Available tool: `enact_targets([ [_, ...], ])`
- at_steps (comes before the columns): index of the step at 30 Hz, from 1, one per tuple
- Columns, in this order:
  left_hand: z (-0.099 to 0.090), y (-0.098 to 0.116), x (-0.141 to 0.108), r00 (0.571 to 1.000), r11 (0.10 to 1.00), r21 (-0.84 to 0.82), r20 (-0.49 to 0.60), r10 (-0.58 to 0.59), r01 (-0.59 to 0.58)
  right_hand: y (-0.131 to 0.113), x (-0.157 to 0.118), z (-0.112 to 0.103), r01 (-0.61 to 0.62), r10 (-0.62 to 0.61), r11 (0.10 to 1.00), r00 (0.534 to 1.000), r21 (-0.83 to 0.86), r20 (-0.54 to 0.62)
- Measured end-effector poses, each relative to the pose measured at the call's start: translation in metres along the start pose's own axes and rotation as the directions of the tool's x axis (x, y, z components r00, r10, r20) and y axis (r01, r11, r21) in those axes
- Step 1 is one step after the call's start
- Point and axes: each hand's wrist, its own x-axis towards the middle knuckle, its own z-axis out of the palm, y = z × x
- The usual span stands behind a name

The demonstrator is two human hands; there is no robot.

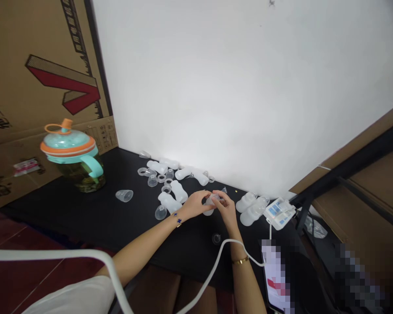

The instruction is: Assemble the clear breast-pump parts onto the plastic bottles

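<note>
While a small translucent plastic cup (pixel 212 200) is held just above the black worktop (pixel 85 218), it is pinched between the left hand (pixel 194 206) and the right hand (pixel 226 206). Both grips are closed on it, and part of it is hidden by the fingers. Frosted white moulded pieces (pixel 169 202) and clear cups are scattered around the hands and along the foot of a white wall (pixel 216 87). One clear cup (pixel 124 196) lies on its side, well apart to the left. A teal-and-orange lidded jug (pixel 68 146) stands near the worktop's left end. On the cardboard box (pixel 36 87) behind it, a red chevron mark and dark printed characters are seen, but no brand can be read. A white packet (pixel 279 213) with blue printing lies at the right, its words too small to be read. A white cable (pixel 216 261) is run past the right wrist towards a phone (pixel 275 274), whose screen is pixelated.
</note>
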Motion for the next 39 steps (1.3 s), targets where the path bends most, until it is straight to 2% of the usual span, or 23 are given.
enact_targets([
  [6,0.0,-0.001,0.0,1.0,1.0,0.005,0.001,0.025,-0.025,0.0,-0.001,0.004,0.038,-0.039,0.999,0.996,-0.016,-0.08],
  [14,0.003,-0.008,0.0,1.0,1.0,0.013,0.006,0.024,-0.024,0.0,-0.004,0.012,0.029,-0.04,0.997,0.984,-0.067,-0.176],
  [17,0.003,-0.008,0.0,1.0,1.0,0.007,0.004,0.019,-0.019,0.002,-0.004,0.011,-0.008,0.003,0.999,0.989,-0.035,-0.147],
  [20,0.001,-0.006,0.0,1.0,1.0,-0.001,0.01,0.009,-0.009,0.004,-0.002,0.005,-0.03,0.031,0.999,0.997,0.022,-0.066],
  [25,0.001,-0.005,0.001,1.0,1.0,-0.008,0.002,0.001,-0.001,0.004,0.002,-0.003,-0.02,0.017,0.996,0.999,0.088,0.033],
  [30,0.001,-0.005,0.001,1.0,1.0,0.013,0.002,0.017,-0.017,0.006,0.002,-0.003,0.008,-0.011,0.993,1.0,0.117,0.029],
  [39,0.0,-0.001,0.0,1.0,1.0,0.009,0.015,0.019,-0.019,0.0,0.001,-0.002,0.022,-0.021,0.999,0.999,0.029,-0.041],
])
